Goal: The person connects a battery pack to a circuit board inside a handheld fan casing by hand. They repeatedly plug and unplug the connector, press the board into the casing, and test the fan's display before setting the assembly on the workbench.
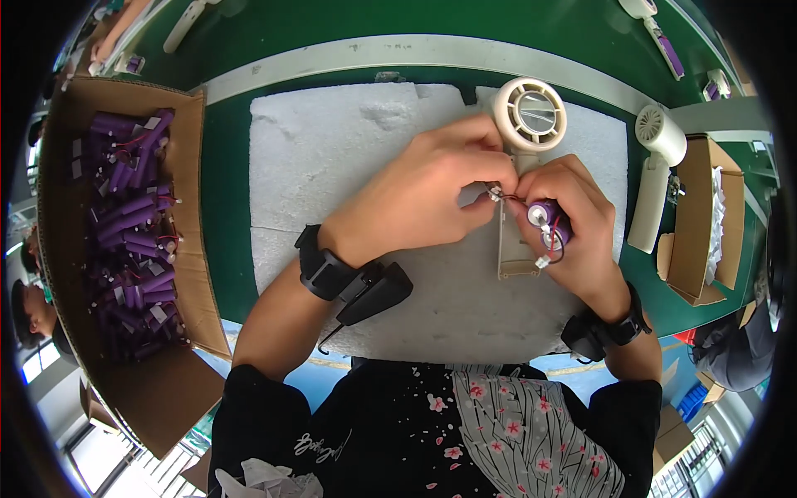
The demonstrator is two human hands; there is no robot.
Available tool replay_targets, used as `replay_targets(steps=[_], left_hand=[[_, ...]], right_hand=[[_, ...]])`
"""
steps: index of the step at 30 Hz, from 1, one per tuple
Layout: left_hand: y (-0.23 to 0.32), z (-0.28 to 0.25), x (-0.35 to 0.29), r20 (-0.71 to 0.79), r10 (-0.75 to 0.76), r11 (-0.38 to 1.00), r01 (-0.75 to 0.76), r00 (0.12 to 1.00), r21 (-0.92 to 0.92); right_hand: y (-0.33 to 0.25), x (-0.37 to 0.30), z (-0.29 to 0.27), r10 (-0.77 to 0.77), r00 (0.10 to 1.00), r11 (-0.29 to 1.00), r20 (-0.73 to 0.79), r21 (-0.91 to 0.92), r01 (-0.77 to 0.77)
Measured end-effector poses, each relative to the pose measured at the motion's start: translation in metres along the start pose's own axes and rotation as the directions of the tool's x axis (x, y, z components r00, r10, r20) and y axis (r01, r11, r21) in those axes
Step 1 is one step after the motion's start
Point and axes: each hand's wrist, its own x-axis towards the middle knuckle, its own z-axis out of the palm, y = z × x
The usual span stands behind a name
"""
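Note:
A cream handheld fan [531, 114] lies on the white foam sheet [315, 149], its round head away from me and its handle shell open toward me. Over the handle, my left hand [440, 183] pinches a small white wire connector [496, 192] between thumb and fingertips. My right hand [573, 220] is closed round a purple cylindrical battery [550, 222]. Red and black wires run from the battery, and another white plug [543, 261] dangles below it. Where the fan's neck meets the handle, my fingers partly hide it.
At the left stands a large cardboard box [195, 199] holding many purple batteries [133, 224]. On the right, another cream fan [656, 166] lies beside a small cardboard box [730, 216] with white contents. Past a pale rail [349, 58], more fan parts [664, 46] rest on the green surface.

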Motion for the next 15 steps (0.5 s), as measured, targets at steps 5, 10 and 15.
replay_targets(steps=[5, 10, 15], left_hand=[[-0.001, -0.005, -0.001, 0.029, -0.051, 0.997, 0.052, 0.998, -0.065], [0.002, -0.014, -0.001, 0.135, -0.119, 0.984, 0.134, 0.984, -0.114], [0.001, -0.017, -0.003, 0.190, -0.173, 0.975, 0.195, 0.966, -0.105]], right_hand=[[-0.002, -0.001, 0.000, 0.028, 0.998, 1.000, 0.047, 0.003, -0.028], [-0.006, 0.002, -0.004, 0.055, 0.996, 0.998, 0.071, -0.047, -0.052], [-0.005, 0.002, -0.004, -0.009, 0.994, 0.997, 0.105, -0.079, 0.017]])
